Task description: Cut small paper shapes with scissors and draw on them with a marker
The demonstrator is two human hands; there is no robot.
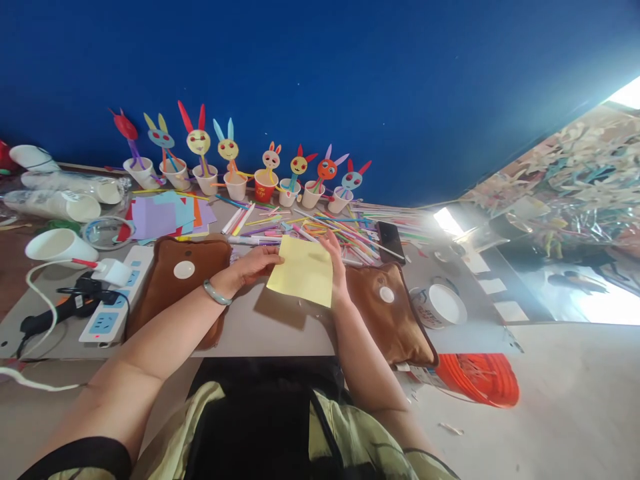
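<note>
A pale yellow sheet of paper point(301, 270) is held up over the near part of the table, its shadow falling below. My left hand point(259, 263) pinches the sheet's upper left edge between thumb and fingers. Along the right edge, my right hand point(337, 267) grips the paper, with part of the fingers hidden behind it. Beyond the sheet lie scattered coloured sticks and pens point(345, 237). Left of them is a stack of coloured paper point(157, 217) in purple, blue and orange.
Paper cups with rabbit-faced figures point(235, 187) stand in a row along the blue wall. Brown cushion-like pads point(193, 293) flank my arms. A power strip point(117, 300) with plugs lies left, a phone point(391, 240) and tape roll point(445, 305) right. An orange bucket point(493, 380) is below the edge.
</note>
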